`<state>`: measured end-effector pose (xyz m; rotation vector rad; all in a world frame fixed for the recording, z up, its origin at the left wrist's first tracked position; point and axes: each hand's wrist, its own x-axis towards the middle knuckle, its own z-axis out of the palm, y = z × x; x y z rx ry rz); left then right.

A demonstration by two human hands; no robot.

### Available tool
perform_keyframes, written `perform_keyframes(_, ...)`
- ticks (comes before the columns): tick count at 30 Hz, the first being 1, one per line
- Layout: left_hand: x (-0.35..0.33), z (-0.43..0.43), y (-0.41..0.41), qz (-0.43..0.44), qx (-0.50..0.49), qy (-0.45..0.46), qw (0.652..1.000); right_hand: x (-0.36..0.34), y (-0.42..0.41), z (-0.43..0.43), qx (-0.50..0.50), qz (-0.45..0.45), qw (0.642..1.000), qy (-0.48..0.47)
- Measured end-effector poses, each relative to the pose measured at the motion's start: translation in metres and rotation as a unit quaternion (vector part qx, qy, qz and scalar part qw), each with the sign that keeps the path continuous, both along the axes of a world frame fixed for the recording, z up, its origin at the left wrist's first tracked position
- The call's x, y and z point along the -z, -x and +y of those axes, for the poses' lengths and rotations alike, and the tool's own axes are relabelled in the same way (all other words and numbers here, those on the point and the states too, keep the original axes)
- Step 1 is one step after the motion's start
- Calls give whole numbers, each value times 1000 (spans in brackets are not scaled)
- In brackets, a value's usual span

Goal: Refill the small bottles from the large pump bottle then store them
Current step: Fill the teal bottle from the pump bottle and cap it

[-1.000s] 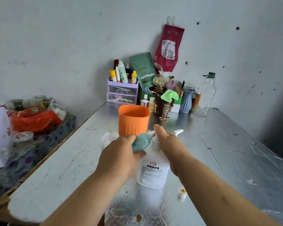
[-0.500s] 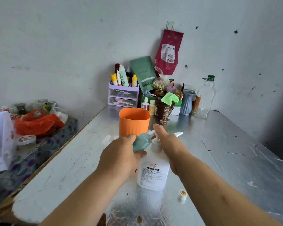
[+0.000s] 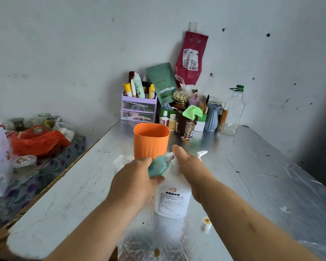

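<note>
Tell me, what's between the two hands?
In the head view, the teal bottle, held by the left hand, and the top of the pump bottle lie between it and the right hand.

Soft, even daylight, fairly bright, no hard shadows. Strong glare patch on table (image 3: 252, 162) right by pump bottle (image 3: 172, 200). Far-right corner dim. Wide-angle bend at edges; btm edge & forearms (image 3: 252, 223) blurry.
</note>
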<state>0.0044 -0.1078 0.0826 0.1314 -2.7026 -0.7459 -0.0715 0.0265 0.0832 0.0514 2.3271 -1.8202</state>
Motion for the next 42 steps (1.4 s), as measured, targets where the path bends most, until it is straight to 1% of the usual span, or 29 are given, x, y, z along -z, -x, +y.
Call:
perform_keyframes(3,-4,2,-2,-1,2,1,1000,-9,-2,0,9,-14,1000,-2)
perform_keyframes(6,-9,1,-5,2,-3,1,1000,-16,0,-3,6,0,1000,-5)
perform_keyframes(12,-11,4,-4,10,-2,6,1000,-9,-1,-3,15,-18,999,23)
perform_keyframes(18,-6,4,-1,21,-3,-5,1000,-1,3,-3,28,8,999,30)
perform_keyframes(21,-3,3,1,20,-3,-12,1000,-2,5,-4,25,41,999,12)
perform_keyframes(23,-1,2,1,15,-4,-9,1000,2,6,-3,24,62,998,20)
perform_keyframes(29,0,1,1,-1,-3,3,1000,3,-2,-3,14,55,998,38)
perform_keyframes(32,-5,3,-1,-8,-1,2,1000,-2,-6,-3,25,75,995,60)
perform_keyframes(35,-9,3,-1,-11,-4,5,1000,-7,-8,-3,33,93,994,56)
perform_keyframes(42,-11,3,-2,-2,-1,3,1000,-12,-2,-8,22,82,996,6)
